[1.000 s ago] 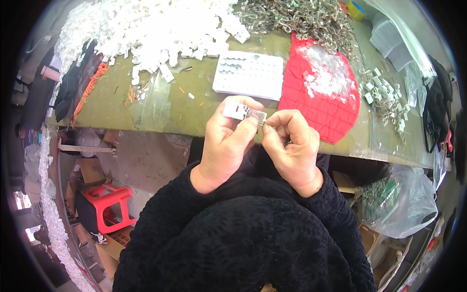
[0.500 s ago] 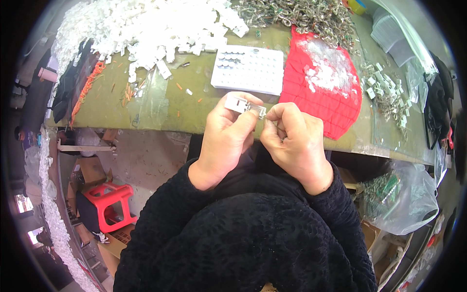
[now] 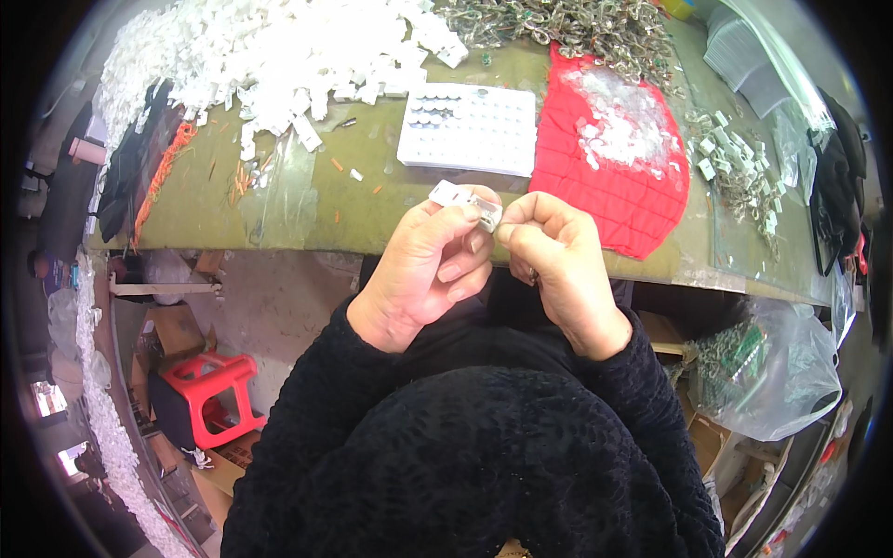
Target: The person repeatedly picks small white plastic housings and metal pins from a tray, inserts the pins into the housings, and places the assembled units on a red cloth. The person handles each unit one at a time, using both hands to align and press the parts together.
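Observation:
Between the fingertips of my left hand [image 3: 414, 265] is a small white plastic casing [image 3: 450, 194] with a clear, shiny part at its right end. My right hand [image 3: 567, 265] is closed in a pinch against that end. Whatever its fingertips hold is too small to make out. Both hands are over the front edge of the green table [image 3: 344, 212]. Just beyond them lies a white tray [image 3: 437, 153] with rows of round spots, several dark and silvery at its upper left. To its right is a red quilted cloth [image 3: 619, 209] with a heap of small clear discs [image 3: 633, 130].
A large pile of white casings [image 3: 242, 60] covers the far left. Looped cords [image 3: 567, 26] are heaped at the back. White pieces with cords [image 3: 739, 158] lie at the right. Below the table are a red stool [image 3: 209, 395] and a clear plastic bag [image 3: 791, 372].
My left hand's fingers have shifted and spread more under the casing, which is now tilted. My right hand has turned slightly, still pinching at the casing's right end. The view has shifted a little.

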Motion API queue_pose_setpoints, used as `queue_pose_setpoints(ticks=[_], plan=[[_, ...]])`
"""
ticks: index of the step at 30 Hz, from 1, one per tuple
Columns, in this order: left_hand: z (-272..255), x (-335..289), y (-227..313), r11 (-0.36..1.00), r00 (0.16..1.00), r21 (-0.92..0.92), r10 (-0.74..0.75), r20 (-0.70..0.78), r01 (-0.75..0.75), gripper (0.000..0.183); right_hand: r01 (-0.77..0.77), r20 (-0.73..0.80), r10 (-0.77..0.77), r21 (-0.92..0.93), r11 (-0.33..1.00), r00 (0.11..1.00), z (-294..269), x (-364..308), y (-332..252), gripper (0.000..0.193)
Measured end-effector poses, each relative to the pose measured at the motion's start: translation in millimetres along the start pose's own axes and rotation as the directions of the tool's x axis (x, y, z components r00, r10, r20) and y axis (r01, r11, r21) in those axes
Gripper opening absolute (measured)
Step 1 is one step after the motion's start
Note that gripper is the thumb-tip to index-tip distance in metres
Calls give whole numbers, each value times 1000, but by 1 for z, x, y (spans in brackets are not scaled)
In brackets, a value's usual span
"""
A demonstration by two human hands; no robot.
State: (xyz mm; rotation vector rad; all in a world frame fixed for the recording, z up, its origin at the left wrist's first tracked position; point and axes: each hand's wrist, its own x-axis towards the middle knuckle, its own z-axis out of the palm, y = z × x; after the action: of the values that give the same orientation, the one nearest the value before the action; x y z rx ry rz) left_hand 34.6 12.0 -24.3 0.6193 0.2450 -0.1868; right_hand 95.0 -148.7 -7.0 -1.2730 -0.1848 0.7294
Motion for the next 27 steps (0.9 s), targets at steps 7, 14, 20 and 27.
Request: queue_pose_setpoints(ticks=[7, 14, 20, 27], plan=[[-8, 6, -8, 941, 989, -320, -68, 129, 106, 25, 113, 14, -114, 84, 990, 993, 12, -6, 1, 7], [0, -4, 3, 995, 997, 65, 72, 20, -73, 17, 308, -36, -376, -504, 807, 926, 12, -9, -9, 7], [14, -21, 13, 629, 923, 726, 385, 19, -277, 16, 467, 241, -568, -834, 293, 787, 10, -9, -17, 14], [15, -19, 10, 543, 903, 791, 428, 28, -282, 17, 523, 341, -556, -827, 205, 758, 11, -9, -23, 15]])
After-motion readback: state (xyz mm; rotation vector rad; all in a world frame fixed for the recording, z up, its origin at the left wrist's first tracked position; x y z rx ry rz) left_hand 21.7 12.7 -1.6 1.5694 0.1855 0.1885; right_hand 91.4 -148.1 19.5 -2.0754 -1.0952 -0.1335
